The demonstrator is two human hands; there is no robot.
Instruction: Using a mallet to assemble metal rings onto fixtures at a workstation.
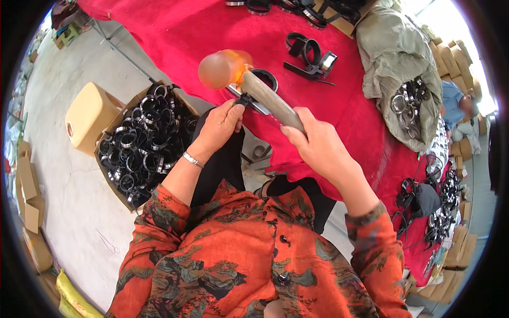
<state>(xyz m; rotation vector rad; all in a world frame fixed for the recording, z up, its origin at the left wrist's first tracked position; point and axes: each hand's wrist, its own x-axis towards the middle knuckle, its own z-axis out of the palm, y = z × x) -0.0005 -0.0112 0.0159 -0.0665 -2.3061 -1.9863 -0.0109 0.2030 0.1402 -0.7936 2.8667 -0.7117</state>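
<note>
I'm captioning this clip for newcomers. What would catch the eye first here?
An orange-headed mallet, raised at centre by the right hand over the red-covered table. The left hand steadies a black ring clamp beneath it. Lower left, a cardboard box is heaped with black rings.

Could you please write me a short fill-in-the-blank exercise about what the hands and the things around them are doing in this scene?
1. The right hand grips the wooden handle of a ____ with an orange head.
2. The left hand pinches a black clamp ring at the table's edge, on the ____ cloth.
3. The cardboard box of clamp rings stands on the person's ____ side.

Missing words: mallet; red; left
</note>
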